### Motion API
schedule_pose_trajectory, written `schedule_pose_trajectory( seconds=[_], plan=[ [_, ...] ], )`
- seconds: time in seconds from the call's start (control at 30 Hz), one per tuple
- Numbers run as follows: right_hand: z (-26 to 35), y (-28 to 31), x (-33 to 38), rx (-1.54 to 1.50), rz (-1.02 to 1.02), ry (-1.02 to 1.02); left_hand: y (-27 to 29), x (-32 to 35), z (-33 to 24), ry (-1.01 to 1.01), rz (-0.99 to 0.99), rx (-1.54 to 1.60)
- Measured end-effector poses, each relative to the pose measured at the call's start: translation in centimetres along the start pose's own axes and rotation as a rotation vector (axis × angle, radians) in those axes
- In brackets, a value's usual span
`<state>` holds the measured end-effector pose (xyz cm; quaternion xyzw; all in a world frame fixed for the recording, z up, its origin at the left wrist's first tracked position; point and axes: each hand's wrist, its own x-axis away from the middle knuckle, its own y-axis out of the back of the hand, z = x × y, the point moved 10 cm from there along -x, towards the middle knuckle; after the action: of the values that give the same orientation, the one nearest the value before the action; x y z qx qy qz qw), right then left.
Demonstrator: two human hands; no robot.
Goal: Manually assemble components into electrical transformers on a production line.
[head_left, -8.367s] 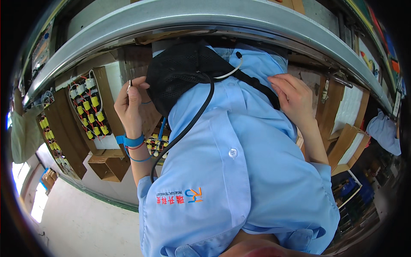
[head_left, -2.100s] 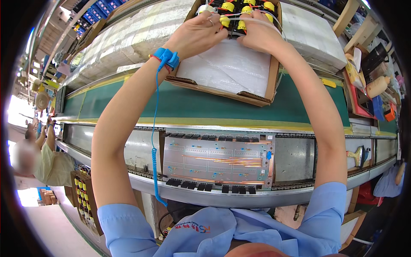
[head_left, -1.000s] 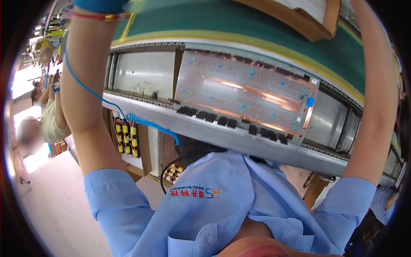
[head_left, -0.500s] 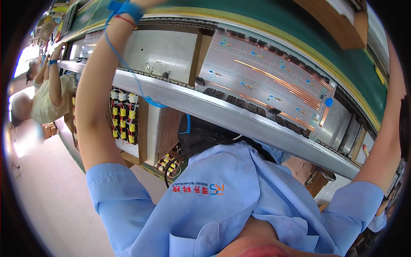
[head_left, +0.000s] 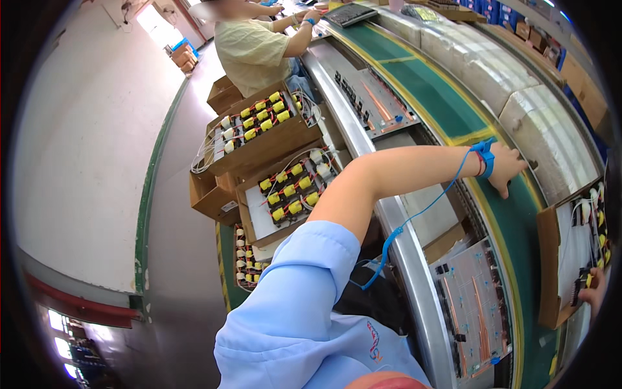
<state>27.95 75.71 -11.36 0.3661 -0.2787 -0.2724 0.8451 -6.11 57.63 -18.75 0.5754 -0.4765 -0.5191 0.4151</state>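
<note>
My left hand (head_left: 506, 167) reaches across the green belt, palm down, its fingers apart and nothing seen in them. A blue wrist strap (head_left: 483, 157) with a coiled blue cord (head_left: 389, 249) is around that wrist. At the right rim my right hand (head_left: 594, 295), only partly in view, has its fingers closed on a small black component with a yellow part (head_left: 582, 285). It is at the open cardboard box (head_left: 549, 285), which contains several similar yellow-and-black parts with wires. A circuit board (head_left: 468, 311) with copper strips and black connectors lies on the metal-edged line, nearer my body.
Another circuit board (head_left: 372, 97) lies farther along the line. Cardboard boxes of yellow-and-black components (head_left: 259, 123) stand left of the metal rail (head_left: 395, 223). Wrapped pale blocks (head_left: 551, 133) line the belt's far side. A co-worker in a pale yellow shirt (head_left: 249, 55) works farther up.
My view has swung sharply, bringing the left-hand boxes and co-worker closer to the middle. My left hand now shows fully over the belt. My right hand has come into view holding a component.
</note>
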Motion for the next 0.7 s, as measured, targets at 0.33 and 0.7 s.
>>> schedule_pose_trajectory(
  seconds=[0.33, 0.7],
  plan=[
    [-2.5, -0.3, -1.5, -0.052, -0.127, 0.161, 2.0, 0.0, 1.9, -0.096, 0.185, 0.254],
    [-6.0, -1.5, -1.1, -0.161, -0.238, 0.244, 2.3, -1.4, 3.2, 0.062, 0.029, 0.203]
  ],
)
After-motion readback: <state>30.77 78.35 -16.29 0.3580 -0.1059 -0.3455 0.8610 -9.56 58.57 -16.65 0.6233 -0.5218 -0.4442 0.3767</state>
